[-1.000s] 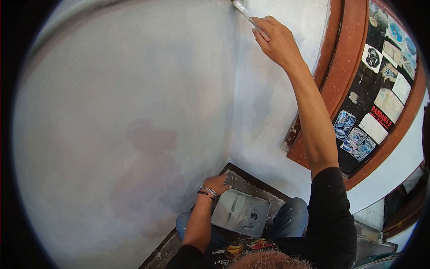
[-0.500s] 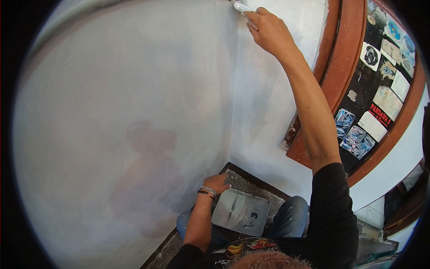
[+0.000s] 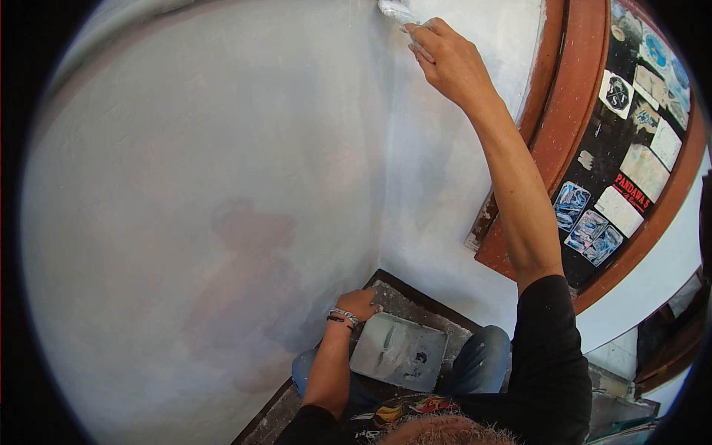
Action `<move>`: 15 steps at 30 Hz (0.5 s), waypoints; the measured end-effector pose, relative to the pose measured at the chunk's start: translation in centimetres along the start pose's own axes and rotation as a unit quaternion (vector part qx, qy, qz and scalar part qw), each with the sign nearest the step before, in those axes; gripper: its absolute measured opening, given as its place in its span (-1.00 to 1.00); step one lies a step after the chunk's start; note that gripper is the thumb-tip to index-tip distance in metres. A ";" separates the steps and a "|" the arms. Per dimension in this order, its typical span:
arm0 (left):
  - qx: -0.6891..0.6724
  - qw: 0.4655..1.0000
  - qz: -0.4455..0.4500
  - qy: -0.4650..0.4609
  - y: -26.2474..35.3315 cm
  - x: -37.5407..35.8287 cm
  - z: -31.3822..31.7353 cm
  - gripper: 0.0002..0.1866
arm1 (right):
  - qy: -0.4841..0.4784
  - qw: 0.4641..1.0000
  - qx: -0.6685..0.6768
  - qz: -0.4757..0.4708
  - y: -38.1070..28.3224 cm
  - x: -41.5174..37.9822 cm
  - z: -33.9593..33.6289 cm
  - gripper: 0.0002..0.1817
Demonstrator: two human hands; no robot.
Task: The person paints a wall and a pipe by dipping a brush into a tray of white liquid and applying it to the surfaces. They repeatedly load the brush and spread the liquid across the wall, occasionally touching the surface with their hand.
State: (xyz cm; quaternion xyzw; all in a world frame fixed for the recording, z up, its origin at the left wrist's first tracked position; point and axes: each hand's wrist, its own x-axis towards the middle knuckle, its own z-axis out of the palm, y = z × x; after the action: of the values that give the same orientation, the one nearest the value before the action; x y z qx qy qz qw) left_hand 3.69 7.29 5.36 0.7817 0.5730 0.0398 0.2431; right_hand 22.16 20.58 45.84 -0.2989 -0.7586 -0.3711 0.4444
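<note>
My right hand is raised high and grips a putty-smeared scraper whose blade meets the inner corner of the white wall at the top of the view. Low down, my left hand, with bracelets on the wrist, holds the edge of a flat grey board smeared with pale filler. The board rests over my knees in blue jeans.
A brown wooden door frame runs along the right, around a dark panel covered in stickers. A dark, dusty floor strip lies at the wall's foot. A shadow falls on the left wall.
My right hand with the scraper shifted slightly down and right along the corner after reaching up; the blade shows more now. The left hand and board stayed still.
</note>
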 end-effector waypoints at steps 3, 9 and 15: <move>0.001 1.000 -0.012 -0.015 0.2 0.0 -0.3 -0.44 | 0.002 1.000 -0.005 -0.007 -0.2 -0.2 0.0 -0.71; 0.003 1.000 -0.018 -0.018 0.2 -0.1 -0.4 -0.43 | 0.007 1.000 0.026 0.008 0.3 -1.9 -0.9 -0.70; 0.011 1.000 -0.003 -0.003 -0.3 0.1 0.2 -0.43 | 0.061 0.996 0.052 0.043 2.1 -1.5 0.5 -0.69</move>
State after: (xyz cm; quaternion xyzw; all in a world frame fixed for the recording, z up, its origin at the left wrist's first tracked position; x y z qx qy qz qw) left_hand 3.50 7.44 5.02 0.7825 0.5753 0.0307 0.2362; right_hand 24.26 21.94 44.98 -0.2843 -0.7347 -0.3293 0.5206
